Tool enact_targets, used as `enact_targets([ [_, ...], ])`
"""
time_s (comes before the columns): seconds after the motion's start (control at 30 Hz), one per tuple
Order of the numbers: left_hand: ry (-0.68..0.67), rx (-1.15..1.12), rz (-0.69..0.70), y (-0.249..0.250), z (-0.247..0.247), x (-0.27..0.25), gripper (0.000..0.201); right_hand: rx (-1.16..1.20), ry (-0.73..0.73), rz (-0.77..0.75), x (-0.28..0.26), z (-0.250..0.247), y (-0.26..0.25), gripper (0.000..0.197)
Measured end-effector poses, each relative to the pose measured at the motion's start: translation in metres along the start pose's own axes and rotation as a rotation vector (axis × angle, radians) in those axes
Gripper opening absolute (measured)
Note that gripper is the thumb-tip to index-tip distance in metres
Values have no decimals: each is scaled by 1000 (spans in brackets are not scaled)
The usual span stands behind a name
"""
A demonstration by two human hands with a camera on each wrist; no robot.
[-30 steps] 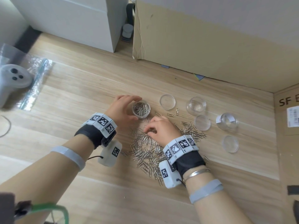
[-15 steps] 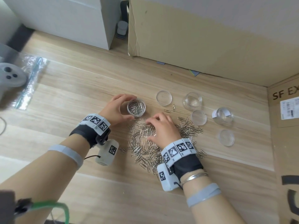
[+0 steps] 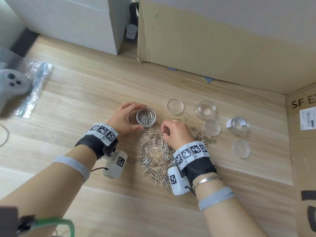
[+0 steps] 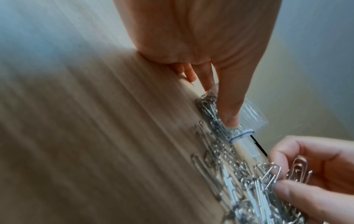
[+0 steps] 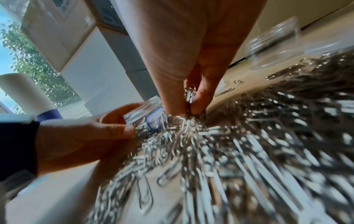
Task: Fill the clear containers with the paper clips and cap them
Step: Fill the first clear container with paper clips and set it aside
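Note:
A clear round container (image 3: 146,116) half full of silver paper clips stands on the wooden table, and my left hand (image 3: 125,117) curls round its left side, thumb and fingers on its wall (image 4: 228,121). Just right of it my right hand (image 3: 176,132) pinches a small bunch of paper clips (image 5: 190,97) lifted from the top of the loose pile (image 3: 159,153). Two empty clear containers (image 3: 205,109) (image 3: 238,125) stand to the right, uncapped. Three clear lids (image 3: 175,106) (image 3: 212,127) (image 3: 242,149) lie flat near them.
A large cardboard box (image 3: 213,36) closes off the back, another carton (image 3: 302,151) the right side. A white cabinet (image 3: 71,21) stands back left. A grey controller (image 3: 12,84) on a plastic bag (image 3: 34,82) lies at the far left. A few stray clips (image 3: 185,116) lie between the lids.
My right hand spread over the pile, then closed its fingers and rose slightly with a bunch of clips beside the container. The left hand has kept its hold on the container.

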State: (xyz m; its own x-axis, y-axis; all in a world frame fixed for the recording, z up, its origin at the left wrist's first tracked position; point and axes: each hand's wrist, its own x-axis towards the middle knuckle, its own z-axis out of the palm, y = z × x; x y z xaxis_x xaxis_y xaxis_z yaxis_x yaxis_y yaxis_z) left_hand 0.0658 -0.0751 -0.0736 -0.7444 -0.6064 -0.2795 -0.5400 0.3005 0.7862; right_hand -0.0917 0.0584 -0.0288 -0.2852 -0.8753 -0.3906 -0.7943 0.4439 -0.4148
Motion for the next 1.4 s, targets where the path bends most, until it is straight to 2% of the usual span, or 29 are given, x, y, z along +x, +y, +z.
enact_targets([
  [0.1,-4,-7,-4,2,-1,0,70,71,62,16,5,-9,-3,17],
  [0.37,-5,-10,-14,3,-1,0,69,179,211,-150,26,-32,-46,11],
  [0.53,-5,-25,-31,4,-1,0,71,167,134,-144,33,-21,-52,13],
  [0.7,-3,-34,-38,5,-1,0,70,255,100,-114,30,-21,-51,13],
  [0.87,-9,-26,-25,4,-1,0,69,281,167,-49,27,-25,-34,8],
  [0.97,-8,-26,-30,4,-1,0,70,193,178,22,21,-28,-17,12],
  [1.13,-22,-22,-41,5,-2,-1,71,-91,10,194,9,-20,10,21],
  [1.2,-25,-23,-45,6,-2,-1,71,-123,-22,246,4,-15,14,25],
  [1.4,-41,-34,-96,13,0,-6,70,30,-30,175,-7,-1,10,25],
])
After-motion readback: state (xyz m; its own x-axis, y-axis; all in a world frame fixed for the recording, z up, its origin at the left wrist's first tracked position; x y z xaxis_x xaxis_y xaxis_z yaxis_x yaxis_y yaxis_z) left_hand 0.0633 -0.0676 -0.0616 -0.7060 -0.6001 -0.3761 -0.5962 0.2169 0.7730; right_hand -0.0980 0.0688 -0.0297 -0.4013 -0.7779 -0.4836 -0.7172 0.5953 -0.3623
